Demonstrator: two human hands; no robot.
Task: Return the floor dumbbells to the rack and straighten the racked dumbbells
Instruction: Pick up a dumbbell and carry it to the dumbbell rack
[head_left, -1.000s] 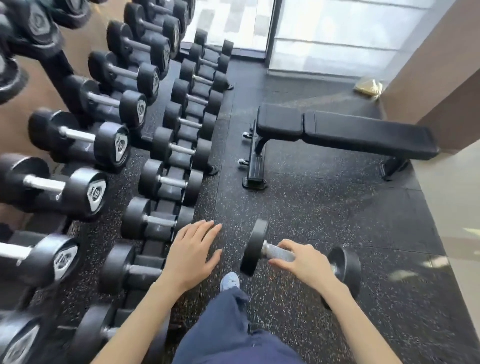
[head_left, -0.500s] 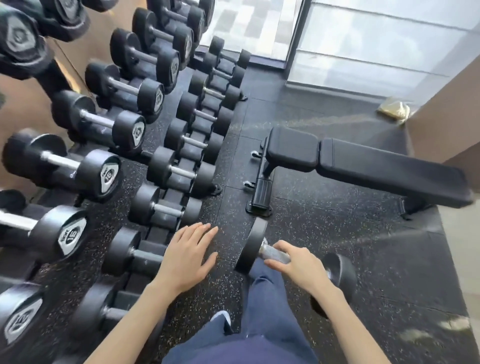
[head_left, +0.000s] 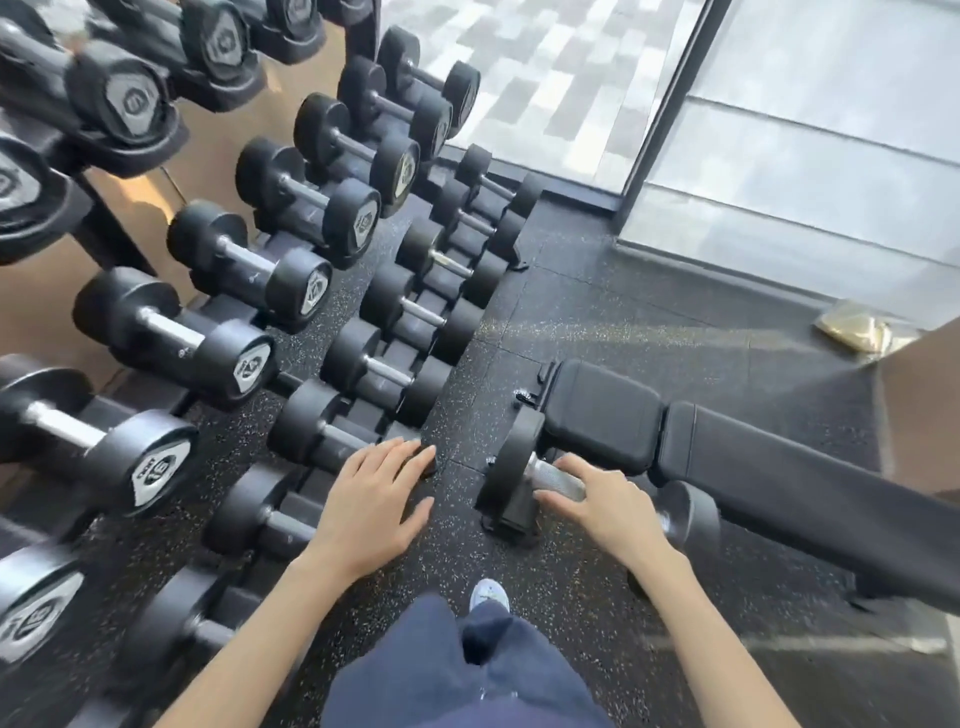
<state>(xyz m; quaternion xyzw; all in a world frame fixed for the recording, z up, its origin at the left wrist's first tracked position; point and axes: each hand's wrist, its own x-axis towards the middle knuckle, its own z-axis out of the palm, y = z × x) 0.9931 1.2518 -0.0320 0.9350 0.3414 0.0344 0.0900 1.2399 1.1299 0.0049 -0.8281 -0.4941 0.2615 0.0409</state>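
Observation:
My right hand (head_left: 605, 501) grips the silver knurled handle of a black dumbbell (head_left: 511, 460) and holds it off the floor in front of me. Its far head shows beyond my wrist. My left hand (head_left: 371, 501) hovers flat with straight fingers over the lowest tier of the rack (head_left: 400, 306), beside a racked dumbbell (head_left: 317, 431). The rack runs up the left side in tiers, with several black dumbbells lying across it; the middle tier (head_left: 218, 348) bears numbered end caps.
A black padded bench (head_left: 779, 467) lies across the right, close behind the carried dumbbell. A yellow cloth (head_left: 854, 327) sits by the wall corner. Glass panels (head_left: 779, 130) close off the far side. Black speckled rubber floor (head_left: 597, 322) lies between rack and bench.
I have walked forward along the rack with the dumbbell in my right hand; the bench is now right behind it. My left hand stays flat and has kept pace over the lower tier.

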